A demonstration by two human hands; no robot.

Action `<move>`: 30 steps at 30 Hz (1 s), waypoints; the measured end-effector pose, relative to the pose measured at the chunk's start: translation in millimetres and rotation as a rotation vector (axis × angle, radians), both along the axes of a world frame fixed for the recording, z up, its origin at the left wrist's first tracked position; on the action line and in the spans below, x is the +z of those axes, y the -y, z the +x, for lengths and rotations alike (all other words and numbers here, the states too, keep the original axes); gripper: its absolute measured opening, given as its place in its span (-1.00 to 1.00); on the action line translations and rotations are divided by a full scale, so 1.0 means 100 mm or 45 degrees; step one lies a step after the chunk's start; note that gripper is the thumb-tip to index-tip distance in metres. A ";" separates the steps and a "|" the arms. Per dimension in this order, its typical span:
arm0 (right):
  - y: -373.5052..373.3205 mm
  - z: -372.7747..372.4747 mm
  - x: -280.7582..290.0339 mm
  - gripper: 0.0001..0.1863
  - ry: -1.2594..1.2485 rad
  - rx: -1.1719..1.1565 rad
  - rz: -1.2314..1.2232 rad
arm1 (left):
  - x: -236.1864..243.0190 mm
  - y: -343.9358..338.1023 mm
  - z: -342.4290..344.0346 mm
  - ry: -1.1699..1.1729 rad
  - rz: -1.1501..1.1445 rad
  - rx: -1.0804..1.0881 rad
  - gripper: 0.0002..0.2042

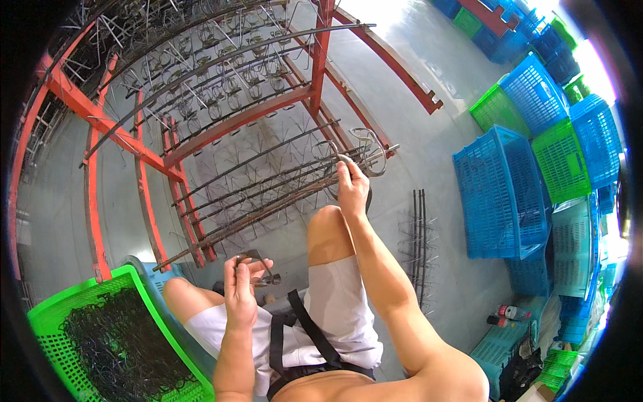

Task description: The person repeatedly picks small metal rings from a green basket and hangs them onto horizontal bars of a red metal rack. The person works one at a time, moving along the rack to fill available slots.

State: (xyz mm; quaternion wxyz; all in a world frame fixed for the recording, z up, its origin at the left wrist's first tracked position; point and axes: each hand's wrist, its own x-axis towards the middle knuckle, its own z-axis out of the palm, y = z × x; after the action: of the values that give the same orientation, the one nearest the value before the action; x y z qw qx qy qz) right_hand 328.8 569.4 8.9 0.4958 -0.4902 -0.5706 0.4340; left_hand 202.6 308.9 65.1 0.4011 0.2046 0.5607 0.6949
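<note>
My left hand is closed on a dark curved metal piece, a flat bent strip with a small block at one end, above my left thigh. Farther forward and to the right, my right hand pinches a grey curved metal loop at the right end of a bundle of rods. Shiny rounded wire loops cluster around the same rod end, just beyond my fingers. Whether the pinched loop is hooked on a rod, I cannot tell. Beside my left leg, a green basket holds a heap of black curved pieces.
A red metal rack stands in front, carrying rods hung with many loops. More hooked rods lie on the grey floor to the right. Blue crates and green crates are stacked along the right; bottles lie on one.
</note>
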 end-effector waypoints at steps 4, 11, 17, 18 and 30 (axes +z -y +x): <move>0.06 -0.03 0.00 -0.77 -0.042 -0.003 -0.030 | 0.07 -0.02 0.01 0.251 -0.110 0.015 -0.77; -0.03 -0.02 -0.02 -0.76 -0.051 0.007 -0.041 | 0.18 -0.02 -0.05 0.406 -0.143 -0.025 -0.86; -0.17 0.05 -0.03 -0.78 -0.506 0.160 -0.355 | 0.21 0.09 -0.03 0.428 0.091 -0.085 -0.82; -0.17 0.07 -0.03 -0.79 -0.487 0.167 -0.396 | 0.22 0.13 -0.05 0.443 0.108 -0.087 -0.80; 1.33 0.04 0.81 -0.67 0.156 1.001 -0.076 | 0.06 -0.05 -0.10 0.231 0.375 0.015 -0.81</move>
State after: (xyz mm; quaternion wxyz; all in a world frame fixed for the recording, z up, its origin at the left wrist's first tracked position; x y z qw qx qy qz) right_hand 333.2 436.8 90.3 0.2425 -0.2736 -0.7302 0.5771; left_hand 192.9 313.4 71.3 0.4115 0.1944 0.4157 0.7875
